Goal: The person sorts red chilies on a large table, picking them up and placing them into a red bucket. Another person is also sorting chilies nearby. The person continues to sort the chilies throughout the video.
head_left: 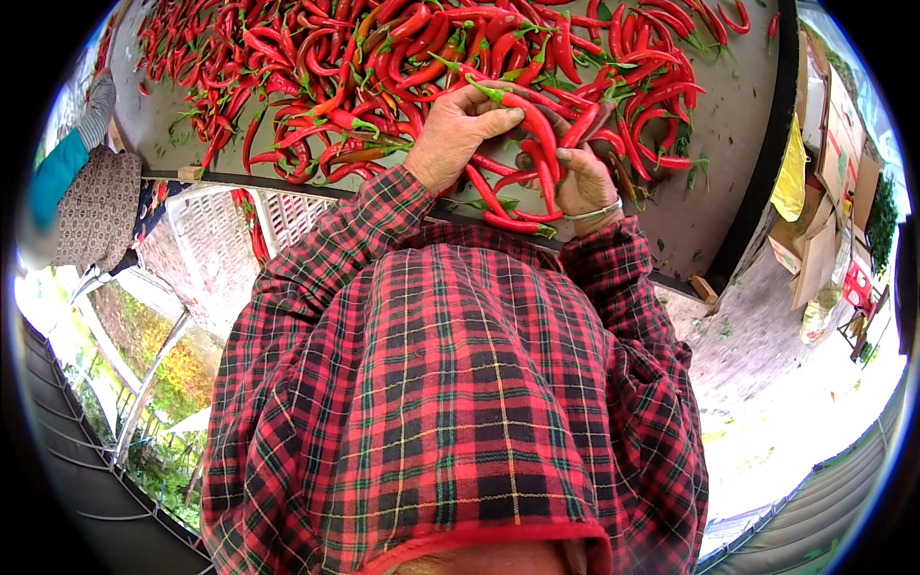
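Note:
My left hand (460, 134) is closed on a red chilli (537, 125) with a green stem, its thumb lying across the upper part. My right hand (585, 182), a bracelet at the wrist, is closed round red chillies just to the right, partly hidden by them. Both hands are over the near edge of a pale table (728, 144) with a dark rim, where a dense pile of red chillies (316, 57) lies, some with loose green stems and leaves among them.
At the left, another person in a teal sleeve (59, 172) stands at the table. Pale slatted crates (292, 216) are below the table edge. To the right are cardboard (815, 240), a yellow sack (791, 172) and a red plastic item (858, 287).

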Demonstrator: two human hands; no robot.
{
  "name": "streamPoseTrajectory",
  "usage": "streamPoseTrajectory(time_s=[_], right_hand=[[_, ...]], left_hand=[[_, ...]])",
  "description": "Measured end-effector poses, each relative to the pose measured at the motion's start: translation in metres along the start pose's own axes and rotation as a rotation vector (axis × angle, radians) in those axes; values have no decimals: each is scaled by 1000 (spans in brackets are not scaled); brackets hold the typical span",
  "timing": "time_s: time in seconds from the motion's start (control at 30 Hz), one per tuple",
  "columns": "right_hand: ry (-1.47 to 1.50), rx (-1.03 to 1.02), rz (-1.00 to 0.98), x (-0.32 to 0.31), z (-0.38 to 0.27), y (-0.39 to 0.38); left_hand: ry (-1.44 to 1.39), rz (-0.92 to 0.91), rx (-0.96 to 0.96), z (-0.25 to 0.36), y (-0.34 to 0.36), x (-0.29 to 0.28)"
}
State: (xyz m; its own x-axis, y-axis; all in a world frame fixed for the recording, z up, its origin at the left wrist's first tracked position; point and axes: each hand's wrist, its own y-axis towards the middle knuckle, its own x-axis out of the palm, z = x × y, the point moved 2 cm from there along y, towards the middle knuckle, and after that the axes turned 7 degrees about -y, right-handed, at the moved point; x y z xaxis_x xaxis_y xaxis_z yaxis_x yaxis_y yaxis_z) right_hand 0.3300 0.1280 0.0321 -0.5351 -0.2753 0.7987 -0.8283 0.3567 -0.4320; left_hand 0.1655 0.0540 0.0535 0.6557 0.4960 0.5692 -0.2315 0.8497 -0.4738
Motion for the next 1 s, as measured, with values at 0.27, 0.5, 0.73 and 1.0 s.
streamPoseTrajectory(time_s=[0.27, 0.5, 0.73, 1.0], right_hand=[[-104, -22, 84, 12, 14, -8], [-189, -261, 255, -37, 10, -103], [198, -543, 520, -146, 98, -315], [-344, 288, 1554, -247, 162, -362]], left_hand=[[289, 21, 123, -3, -13, -3], [452, 59, 120, 6, -27, -34], [497, 178, 111, 39, -33, -75], [563, 263, 137, 62, -43, -102]])
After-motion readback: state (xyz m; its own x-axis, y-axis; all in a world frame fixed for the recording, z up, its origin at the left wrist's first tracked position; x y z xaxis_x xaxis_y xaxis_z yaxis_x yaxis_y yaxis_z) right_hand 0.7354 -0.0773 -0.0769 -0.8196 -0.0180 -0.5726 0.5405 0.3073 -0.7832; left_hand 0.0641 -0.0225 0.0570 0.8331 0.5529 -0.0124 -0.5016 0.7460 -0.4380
